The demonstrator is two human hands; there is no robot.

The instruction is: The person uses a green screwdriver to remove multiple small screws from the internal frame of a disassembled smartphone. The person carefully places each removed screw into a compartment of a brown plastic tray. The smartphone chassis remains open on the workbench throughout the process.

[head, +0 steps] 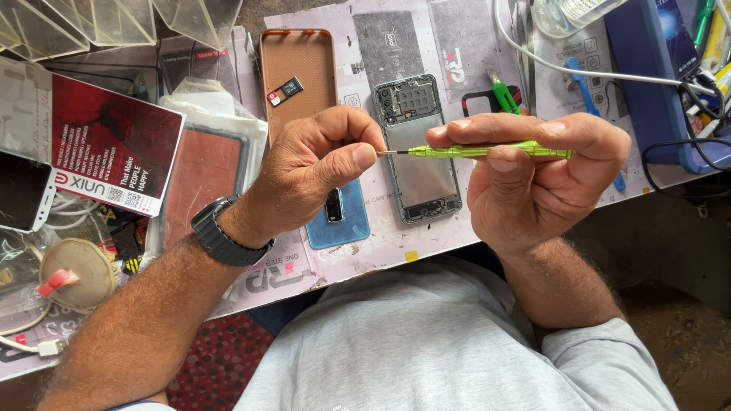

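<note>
Head view showed the right hand [533, 179] gripping a green screwdriver [487, 151] level above the worktop [396, 243], while the left hand's [316, 171] fingers [358, 157] pinched its tip. An opened phone [417, 152] lay just beyond, a brown case [297, 72] farther left.

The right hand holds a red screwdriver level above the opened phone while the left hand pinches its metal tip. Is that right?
Not quite: the screwdriver is green, not red, as the head view shows. The right hand does hold it level above the opened phone, and the left hand pinches its tip.
</note>
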